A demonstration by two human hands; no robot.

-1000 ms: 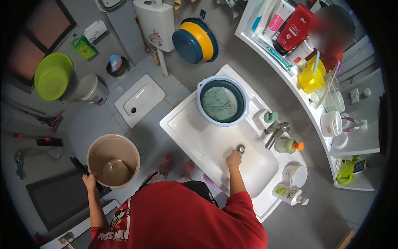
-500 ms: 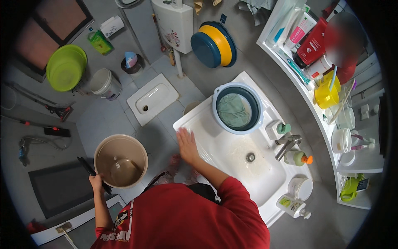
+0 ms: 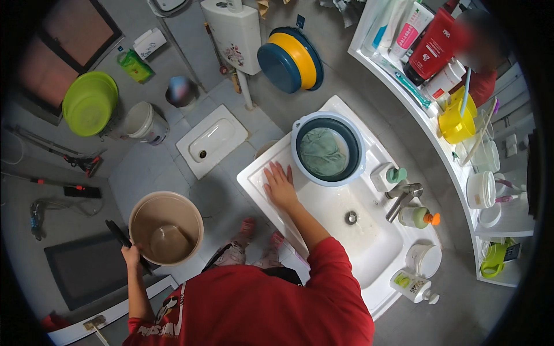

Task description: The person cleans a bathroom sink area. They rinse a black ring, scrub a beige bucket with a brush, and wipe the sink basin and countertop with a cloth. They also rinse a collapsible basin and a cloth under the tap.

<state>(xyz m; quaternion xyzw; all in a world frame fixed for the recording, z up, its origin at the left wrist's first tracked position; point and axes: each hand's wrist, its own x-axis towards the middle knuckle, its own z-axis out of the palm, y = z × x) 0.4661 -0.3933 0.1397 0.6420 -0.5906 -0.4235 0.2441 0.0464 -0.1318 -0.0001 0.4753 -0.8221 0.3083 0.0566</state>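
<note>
My left hand [image 3: 131,255] is closed around a black bar-like handle [image 3: 117,232] at the side of a deep beige bucket [image 3: 166,202]. Whether that handle belongs to the bucket, I cannot tell. What looks like a little water shows at the bucket's bottom. With its fingers stretched out, my right hand [image 3: 281,187] lies on the left rim of the white sink [image 3: 254,176]. Just beside its fingertips stands a blue-grey basin [image 3: 362,144] on the sink's far end. A crumpled green cloth [image 3: 323,153] lies inside that basin.
A metal faucet [image 3: 404,200], soap bottles [image 3: 414,217] and a white jar [image 3: 424,260] line the sink's right side. Toiletries crowd a curved white shelf [image 3: 378,66]. A squat toilet [image 3: 212,141] is set in the floor. A white bucket [image 3: 144,120] stands at the back left.
My right hand has moved right, from the sink's left edge onto its rim, nearer the basin. The left hand keeps its hold on the handle. The view has shifted slightly.
</note>
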